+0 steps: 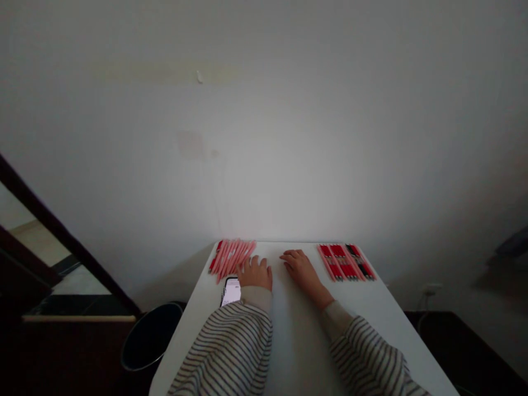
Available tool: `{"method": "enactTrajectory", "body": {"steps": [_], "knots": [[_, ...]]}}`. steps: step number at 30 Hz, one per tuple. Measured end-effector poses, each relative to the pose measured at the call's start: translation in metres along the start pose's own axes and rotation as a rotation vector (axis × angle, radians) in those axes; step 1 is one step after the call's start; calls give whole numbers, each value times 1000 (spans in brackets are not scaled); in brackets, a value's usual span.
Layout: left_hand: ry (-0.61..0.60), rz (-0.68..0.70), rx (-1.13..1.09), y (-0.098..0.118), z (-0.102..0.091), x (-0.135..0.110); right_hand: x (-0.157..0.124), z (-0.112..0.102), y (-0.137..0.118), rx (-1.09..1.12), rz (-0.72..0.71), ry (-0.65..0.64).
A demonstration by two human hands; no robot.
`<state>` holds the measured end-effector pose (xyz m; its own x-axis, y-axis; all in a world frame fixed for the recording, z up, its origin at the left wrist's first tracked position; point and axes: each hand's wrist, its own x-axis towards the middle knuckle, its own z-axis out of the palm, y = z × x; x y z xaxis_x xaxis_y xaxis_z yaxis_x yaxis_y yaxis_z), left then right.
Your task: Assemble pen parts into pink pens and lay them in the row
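Observation:
My left hand (256,273) lies flat on the white table (289,341), fingers apart, right beside a loose row of pink pens (231,256) at the far left. My right hand (300,267) rests palm down near the table's middle, fingers loosely curled, holding nothing. To its right lie several red packs of pens (345,262) in a neat row by the far edge. Both arms wear striped sleeves.
A lit phone (231,291) lies on the table beside my left wrist. A dark round bin (150,335) stands on the floor to the table's left. A plain white wall (264,137) rises just behind the table. A wall socket (432,288) sits low at the right.

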<state>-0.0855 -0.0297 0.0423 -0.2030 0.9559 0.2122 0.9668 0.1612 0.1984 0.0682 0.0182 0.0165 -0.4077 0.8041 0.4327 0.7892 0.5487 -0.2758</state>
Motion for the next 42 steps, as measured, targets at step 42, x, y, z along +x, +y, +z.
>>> {"method": "enactTrajectory", "body": {"steps": [42], "knots": [[54, -247, -47, -89, -6, 9, 77, 73, -65, 73, -222, 19]]}}
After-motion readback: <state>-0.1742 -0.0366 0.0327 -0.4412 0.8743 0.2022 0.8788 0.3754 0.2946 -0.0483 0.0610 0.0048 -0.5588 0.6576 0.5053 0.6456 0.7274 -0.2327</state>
